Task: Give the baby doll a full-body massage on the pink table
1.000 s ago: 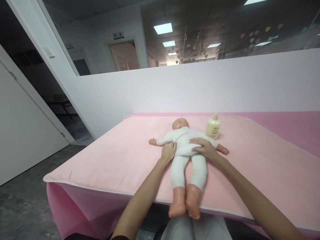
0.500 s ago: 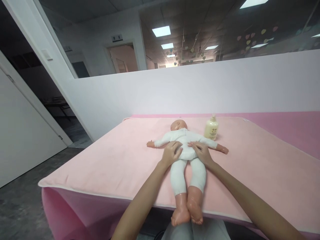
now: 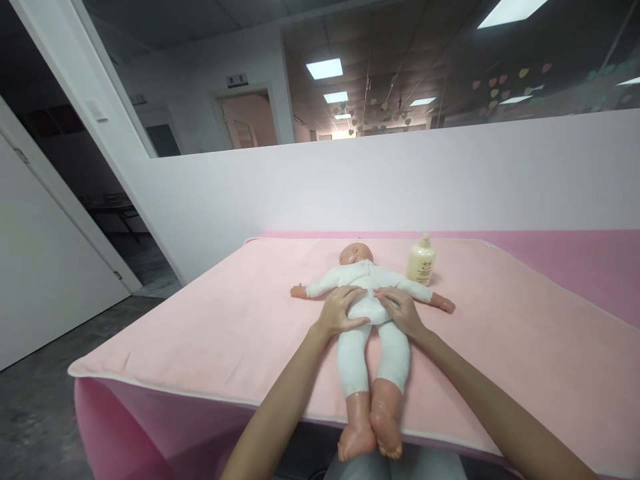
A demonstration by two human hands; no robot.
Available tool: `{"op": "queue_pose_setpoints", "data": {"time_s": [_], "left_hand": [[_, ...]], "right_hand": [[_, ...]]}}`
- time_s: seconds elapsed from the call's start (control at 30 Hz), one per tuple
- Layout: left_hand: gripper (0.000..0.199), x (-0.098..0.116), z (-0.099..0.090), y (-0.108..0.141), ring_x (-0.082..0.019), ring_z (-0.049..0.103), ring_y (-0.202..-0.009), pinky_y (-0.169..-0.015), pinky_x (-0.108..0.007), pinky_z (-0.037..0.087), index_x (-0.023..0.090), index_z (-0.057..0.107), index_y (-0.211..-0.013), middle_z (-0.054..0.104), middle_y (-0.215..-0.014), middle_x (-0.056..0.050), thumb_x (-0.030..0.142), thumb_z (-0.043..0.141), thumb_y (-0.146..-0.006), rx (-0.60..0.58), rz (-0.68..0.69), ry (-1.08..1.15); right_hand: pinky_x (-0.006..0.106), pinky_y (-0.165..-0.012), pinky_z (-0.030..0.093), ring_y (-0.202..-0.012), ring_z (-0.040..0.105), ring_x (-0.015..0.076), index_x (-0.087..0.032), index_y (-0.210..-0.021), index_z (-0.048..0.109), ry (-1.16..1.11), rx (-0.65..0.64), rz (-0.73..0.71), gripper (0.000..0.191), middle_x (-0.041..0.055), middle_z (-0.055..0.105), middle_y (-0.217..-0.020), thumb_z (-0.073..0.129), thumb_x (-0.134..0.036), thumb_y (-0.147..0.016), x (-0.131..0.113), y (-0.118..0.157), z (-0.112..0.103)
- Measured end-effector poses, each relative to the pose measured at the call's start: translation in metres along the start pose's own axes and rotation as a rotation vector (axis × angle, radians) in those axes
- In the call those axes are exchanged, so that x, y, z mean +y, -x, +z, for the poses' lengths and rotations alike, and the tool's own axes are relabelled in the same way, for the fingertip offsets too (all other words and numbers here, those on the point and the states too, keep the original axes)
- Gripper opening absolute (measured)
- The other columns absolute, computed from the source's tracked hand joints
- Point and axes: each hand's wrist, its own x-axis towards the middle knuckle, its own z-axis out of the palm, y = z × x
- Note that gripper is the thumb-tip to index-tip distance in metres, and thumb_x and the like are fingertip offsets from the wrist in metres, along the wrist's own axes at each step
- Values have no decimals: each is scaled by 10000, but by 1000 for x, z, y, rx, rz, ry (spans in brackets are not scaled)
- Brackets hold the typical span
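A baby doll (image 3: 367,273) in white clothes lies on its back on a pink blanket (image 3: 215,327), arms spread out and feet toward me. Its head is turned to the left. My left hand (image 3: 341,311) rests on the left side of the doll's belly, with its thumb spread apart along the lower belly. On the right side of the belly lies my right hand (image 3: 401,311), fingers stretched out flat. Neither hand grips anything. Beyond the doll's right-hand arm stands a pale yellow pump bottle (image 3: 421,261).
Behind the table rises a white low wall (image 3: 380,180) with glass above it. A white door (image 3: 50,240) and a dark doorway are at the left. The doll's feet reach over the blanket's front edge, above my legs.
The thumb of my left hand has moved out to the right across the lower belly. My right hand stays nearly where it was. The whole view has shifted slightly.
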Motion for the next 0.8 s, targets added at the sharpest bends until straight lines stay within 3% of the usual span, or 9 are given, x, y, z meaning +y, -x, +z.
{"op": "queue_pose_setpoints", "data": {"time_s": [0.2, 0.37, 0.63, 0.8], "left_hand": [[486, 1, 4, 1, -238, 647, -979, -867, -382, 506, 170, 649, -1116, 692, -1071, -107, 548, 615, -812, 147, 36, -144], [343, 3, 4, 1, -207, 650, -864, -763, -343, 503, 171, 674, -1029, 704, -956, -87, 462, 573, -876, 190, 105, -255], [252, 6, 5, 0, -168, 636, -773, -691, -307, 482, 177, 683, -930, 698, -855, -63, 358, 507, -933, 224, 127, -339], [253, 6, 5, 0, -167, 630, -780, -709, -306, 485, 176, 683, -918, 696, -846, -57, 353, 504, -937, 225, 113, -321]], "right_hand": [[461, -1003, 452, -1089, 614, 245, -216, -953, 713, 141, 2, -137, 295, 70, 674, -1127, 600, -469, -852, -2, 1, -4], [464, -1024, 457, -1140, 587, 257, -213, -1014, 705, 243, -24, -196, 346, 81, 638, -1203, 649, -487, -810, -3, 1, -7], [511, -1143, 352, -1351, 415, 299, -247, -1337, 567, 301, -313, -90, 740, 79, 453, -1443, 709, -616, -711, 1, -2, -14], [482, -1188, 294, -1418, 325, 278, -309, -1338, 563, 195, -386, 33, 664, 30, 351, -1516, 653, -629, -763, -4, -3, -16]]}}
